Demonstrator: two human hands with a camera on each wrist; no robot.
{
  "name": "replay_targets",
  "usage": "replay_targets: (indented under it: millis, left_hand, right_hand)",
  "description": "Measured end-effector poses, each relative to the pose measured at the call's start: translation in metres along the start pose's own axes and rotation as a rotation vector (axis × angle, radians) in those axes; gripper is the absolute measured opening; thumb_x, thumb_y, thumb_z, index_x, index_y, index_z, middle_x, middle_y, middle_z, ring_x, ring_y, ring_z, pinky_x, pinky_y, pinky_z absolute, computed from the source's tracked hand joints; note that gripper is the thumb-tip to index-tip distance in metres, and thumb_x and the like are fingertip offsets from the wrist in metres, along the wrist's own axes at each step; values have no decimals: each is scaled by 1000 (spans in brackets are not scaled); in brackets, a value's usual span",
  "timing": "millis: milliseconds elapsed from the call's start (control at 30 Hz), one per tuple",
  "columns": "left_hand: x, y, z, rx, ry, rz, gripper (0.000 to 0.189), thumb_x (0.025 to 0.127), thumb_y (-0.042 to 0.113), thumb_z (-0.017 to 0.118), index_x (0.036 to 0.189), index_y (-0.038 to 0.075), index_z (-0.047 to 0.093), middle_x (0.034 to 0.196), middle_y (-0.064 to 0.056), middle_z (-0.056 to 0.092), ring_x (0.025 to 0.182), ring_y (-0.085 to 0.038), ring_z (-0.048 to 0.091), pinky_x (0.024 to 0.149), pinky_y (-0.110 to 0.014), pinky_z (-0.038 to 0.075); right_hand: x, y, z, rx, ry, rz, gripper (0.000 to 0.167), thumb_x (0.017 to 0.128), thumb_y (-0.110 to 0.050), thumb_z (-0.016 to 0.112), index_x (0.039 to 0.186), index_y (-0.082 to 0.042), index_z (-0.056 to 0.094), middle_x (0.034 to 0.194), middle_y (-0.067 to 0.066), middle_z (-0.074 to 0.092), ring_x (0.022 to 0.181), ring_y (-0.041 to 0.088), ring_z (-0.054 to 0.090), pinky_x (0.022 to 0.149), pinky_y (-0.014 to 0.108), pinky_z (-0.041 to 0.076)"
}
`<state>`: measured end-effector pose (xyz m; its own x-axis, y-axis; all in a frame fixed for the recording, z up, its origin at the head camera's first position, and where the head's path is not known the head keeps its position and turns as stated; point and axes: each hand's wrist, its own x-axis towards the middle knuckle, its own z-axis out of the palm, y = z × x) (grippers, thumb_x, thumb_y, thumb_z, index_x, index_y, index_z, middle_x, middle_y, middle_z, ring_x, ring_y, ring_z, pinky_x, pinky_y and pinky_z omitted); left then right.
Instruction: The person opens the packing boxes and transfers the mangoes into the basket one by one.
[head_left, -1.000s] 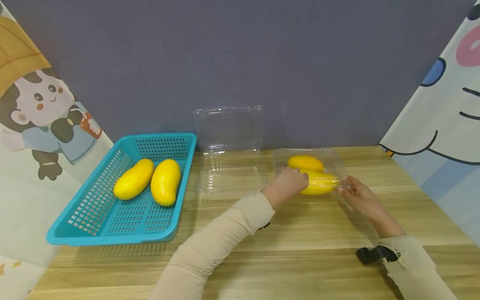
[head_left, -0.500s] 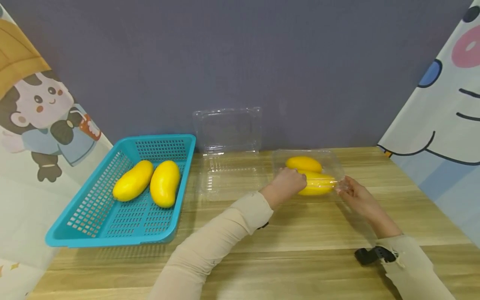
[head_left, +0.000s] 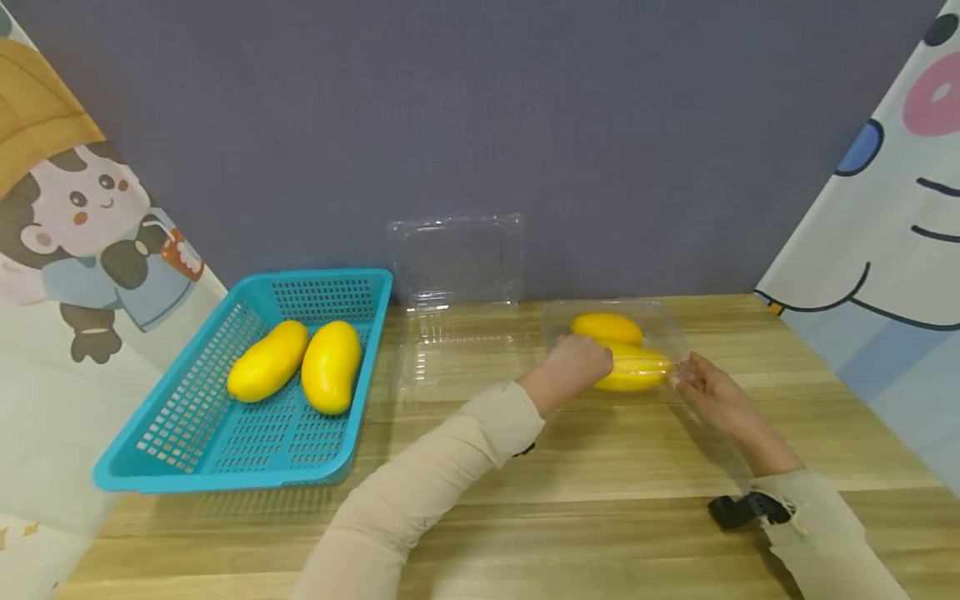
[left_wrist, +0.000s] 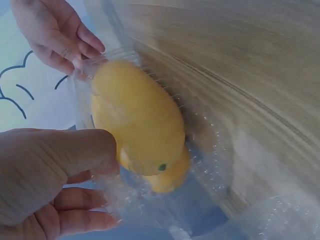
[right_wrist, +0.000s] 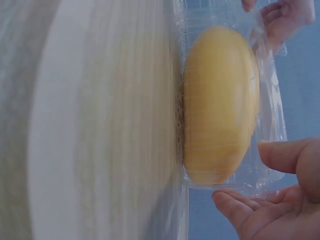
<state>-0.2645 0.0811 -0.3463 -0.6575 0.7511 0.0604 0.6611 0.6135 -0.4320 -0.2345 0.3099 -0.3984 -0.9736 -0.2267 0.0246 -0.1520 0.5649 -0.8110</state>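
Observation:
Two yellow mangoes lie inside a clear plastic clamshell box (head_left: 666, 315), its lid down over them. The front mango (head_left: 636, 367) is partly hidden by my left hand (head_left: 568, 368); the rear mango (head_left: 606, 327) shows behind it. My left hand pinches the box's rim at its near left side, thumb on top, as the left wrist view shows. At the near right corner, my right hand (right_wrist: 280, 195) grips the rim between thumb and fingers. The front mango (right_wrist: 220, 105) shows through the box wall in the right wrist view.
Left of the hands, a second clear clamshell box (head_left: 461, 354) stands with its lid raised against the dark grey wall (head_left: 600, 150). A blue perforated basket (head_left: 225, 481) at the left holds two more mangoes (head_left: 330, 367). Everything rests on a wood-grain table (head_left: 600, 517).

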Motion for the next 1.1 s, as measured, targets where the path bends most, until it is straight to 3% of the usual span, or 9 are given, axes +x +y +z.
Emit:
replay_targets:
  millis: [100,200,333,433,567,633,733,900,1100]
  left_hand:
    - [0,-2,1,21,24,8,23,93,4,52,91,21,68,69,10,56,55,-5,37,47,-16,42]
    - [-3,-2,3,30,48,0,22,93,5,53,96,21,67,74,9,62,56,-4,44,48,-18,47]
    - [-4,-2,0,-12,19,-27,20,93,6,54,100,21,66,80,6,64,59,-5,49,49,-20,48]
    - [-4,-1,-2,-39,-6,-47,17,93,9,56,102,21,65,88,5,65,63,-7,53,50,-21,49]
    - [0,3,-5,-43,-29,-65,21,93,15,56,111,22,63,98,5,65,72,-10,57,54,-22,50]
    - [3,8,-6,-49,-55,-65,24,94,19,56,117,22,62,101,5,64,76,-10,57,56,-22,51]
    - [9,16,-9,-74,-98,-68,30,95,25,55,125,24,57,107,6,63,82,-10,57,58,-22,51]
    - [19,28,-12,-108,-65,-61,40,93,32,58,132,25,53,118,9,61,91,-9,59,63,-20,52]
    - [30,38,-12,-107,-68,-29,53,87,42,64,135,24,49,122,10,59,97,-8,58,66,-16,51]
  right_hand:
    - [-1,-1,-1,9,5,-5,68,102,-18,40,139,22,0,136,44,26,125,54,31,80,2,36]
    - [-3,0,-1,5,9,-2,68,102,-18,40,139,22,0,136,43,26,125,54,31,77,1,33]
    - [-3,-1,-2,-13,7,13,69,102,-19,39,139,22,-1,138,44,23,126,55,29,96,25,43]
    - [-2,-2,-3,-8,-3,14,69,102,-20,39,140,21,-2,138,44,22,127,55,29,99,35,42]
    - [-1,-3,-3,19,-11,4,67,102,-19,39,140,21,0,137,44,25,126,54,30,84,8,40]
    - [-1,-4,-2,32,-16,3,67,102,-18,39,140,21,1,137,44,25,126,54,30,80,2,36]
    - [0,-4,-2,19,-16,15,68,102,-20,40,140,21,0,138,44,24,127,53,29,84,7,40]
    - [2,-6,-2,0,-7,34,70,102,-21,39,140,21,-1,139,44,23,128,53,29,99,28,42]
    - [0,-4,-1,32,-18,35,70,102,-19,39,139,22,-4,138,45,21,127,54,28,78,1,35]
